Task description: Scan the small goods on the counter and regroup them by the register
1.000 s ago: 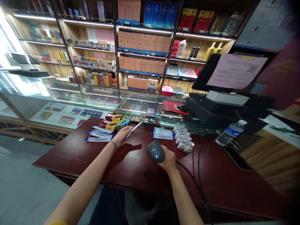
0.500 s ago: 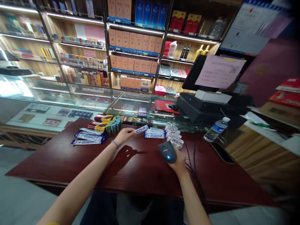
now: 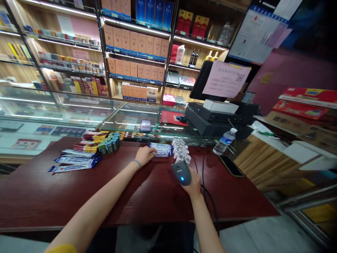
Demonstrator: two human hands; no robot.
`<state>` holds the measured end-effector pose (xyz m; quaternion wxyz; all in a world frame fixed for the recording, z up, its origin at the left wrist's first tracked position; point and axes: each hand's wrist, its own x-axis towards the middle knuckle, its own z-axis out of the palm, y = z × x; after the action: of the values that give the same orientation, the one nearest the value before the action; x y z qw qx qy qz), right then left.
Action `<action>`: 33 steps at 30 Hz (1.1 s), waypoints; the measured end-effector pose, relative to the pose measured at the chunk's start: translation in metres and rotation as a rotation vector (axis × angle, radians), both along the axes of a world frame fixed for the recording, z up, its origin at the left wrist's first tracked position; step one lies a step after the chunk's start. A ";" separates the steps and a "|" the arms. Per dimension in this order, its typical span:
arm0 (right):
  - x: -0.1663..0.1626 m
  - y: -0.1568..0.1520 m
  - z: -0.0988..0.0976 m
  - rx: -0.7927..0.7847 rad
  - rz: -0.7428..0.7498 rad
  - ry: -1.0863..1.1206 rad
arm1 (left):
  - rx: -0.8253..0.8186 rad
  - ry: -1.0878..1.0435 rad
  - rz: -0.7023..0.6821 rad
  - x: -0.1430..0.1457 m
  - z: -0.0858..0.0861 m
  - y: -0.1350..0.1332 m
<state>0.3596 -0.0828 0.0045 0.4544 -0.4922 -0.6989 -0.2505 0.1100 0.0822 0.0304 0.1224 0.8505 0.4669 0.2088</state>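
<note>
My left hand [image 3: 146, 156] is at the left end of a stack of slim blue-and-white packets [image 3: 164, 150], fingers closed around a packet's end and partly hiding it. In my right hand [image 3: 194, 183] is a dark grey barcode scanner [image 3: 181, 173] with a lit blue light, its head just in front of several small clear-and-white containers [image 3: 181, 153]. These containers stand grouped against the right end of the stack. More blue-and-white packets [image 3: 76, 162] lie on the left of the dark red table [image 3: 147, 196], near red-and-yellow packets [image 3: 88, 142] and green rolls [image 3: 110, 143].
A water bottle [image 3: 225, 141] and a phone [image 3: 231, 166] are at the right, with a black cable [image 3: 210, 200] running down past my right wrist. Behind the table are a glass display counter [image 3: 129, 116], a mouse [image 3: 181, 118] and a monitor [image 3: 201, 80] with a paper on it.
My left hand has lowered the packet it held up onto the stack. My right hand still holds the scanner. The view has turned right, so everything appears further left.
</note>
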 end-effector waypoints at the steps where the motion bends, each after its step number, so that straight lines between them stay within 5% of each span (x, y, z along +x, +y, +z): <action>1: -0.001 0.000 0.002 0.009 -0.001 -0.002 | 0.005 0.015 0.004 0.006 -0.002 0.000; 13: -0.003 0.002 -0.004 -0.013 0.020 0.042 | 0.186 0.042 -0.013 0.031 -0.034 0.006; 33: -0.009 0.002 0.000 -0.011 0.019 0.030 | 0.269 -0.005 0.067 0.034 -0.045 0.010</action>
<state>0.3507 -0.0809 0.0044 0.4647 -0.4916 -0.6980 -0.2349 0.1436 0.0922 -0.0144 0.0012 0.8428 0.4623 0.2755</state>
